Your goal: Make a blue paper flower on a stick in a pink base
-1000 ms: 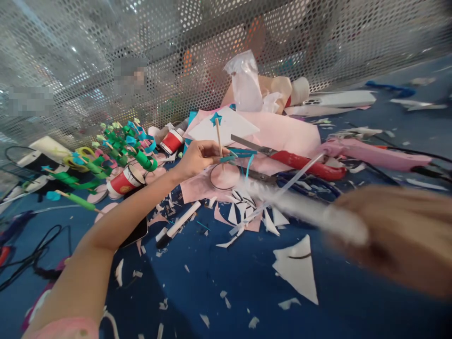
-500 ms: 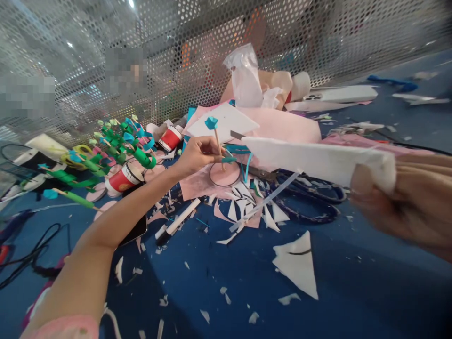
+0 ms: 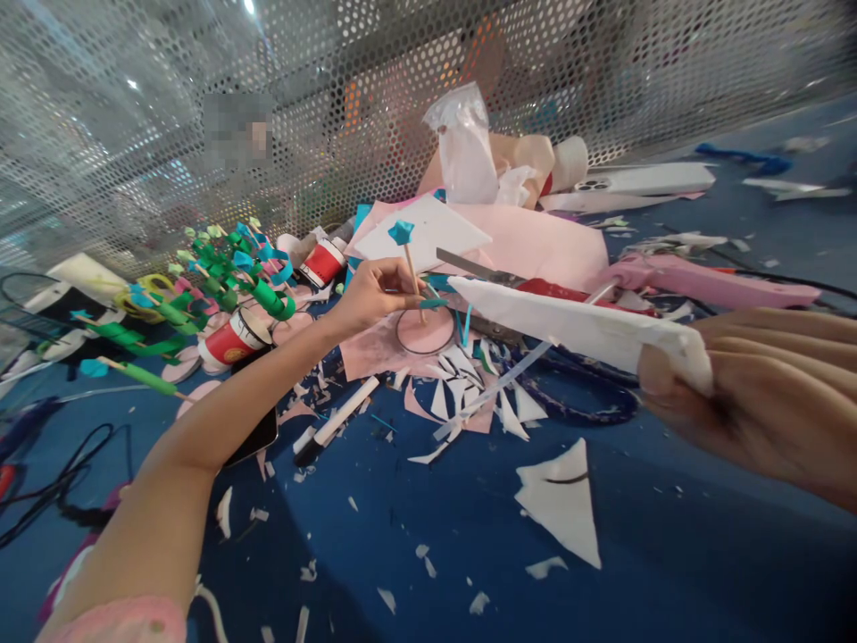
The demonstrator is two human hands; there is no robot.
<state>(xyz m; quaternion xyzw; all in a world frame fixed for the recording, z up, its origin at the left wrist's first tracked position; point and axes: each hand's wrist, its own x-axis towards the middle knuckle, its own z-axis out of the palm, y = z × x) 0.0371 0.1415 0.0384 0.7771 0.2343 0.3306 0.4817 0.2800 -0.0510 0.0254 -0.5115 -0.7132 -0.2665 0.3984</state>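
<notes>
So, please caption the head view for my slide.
Left hand at a star-topped wooden stick, right hand gripping a white strip.

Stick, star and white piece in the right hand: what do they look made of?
Stick: likely wood, matte; pale tan colour. Star: probably folded paper, seemingly matte; angular facets show. White piece: opaque, matte; perhaps paper or foam, its plain surface leaves it open.
</notes>
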